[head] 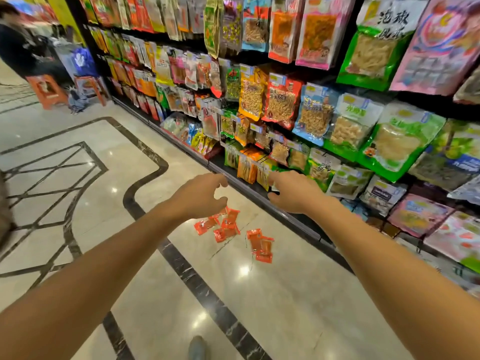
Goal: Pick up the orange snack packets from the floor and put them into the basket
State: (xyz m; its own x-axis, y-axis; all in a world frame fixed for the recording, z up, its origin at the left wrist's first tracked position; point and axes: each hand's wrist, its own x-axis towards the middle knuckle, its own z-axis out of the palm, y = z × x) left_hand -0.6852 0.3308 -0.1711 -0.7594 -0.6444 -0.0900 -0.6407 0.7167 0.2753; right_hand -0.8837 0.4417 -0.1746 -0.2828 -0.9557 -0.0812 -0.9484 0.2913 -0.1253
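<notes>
Several small orange snack packets lie on the marble floor in two loose groups: one cluster (220, 226) just below my left hand, another (261, 245) a little to its right. My left hand (201, 194) hovers above the first cluster with curled, spread fingers and holds nothing. My right hand (292, 192) reaches forward near the bottom shelf edge, fingers apart, also holding nothing. No basket is in view.
A tall rack of hanging snack bags (285, 100) runs along the right, its dark base rail (293, 216) close to the packets. Two orange stools (49, 90) and a person in dark clothes (15, 45) are at the far left. My shoe tip (197, 348) shows below.
</notes>
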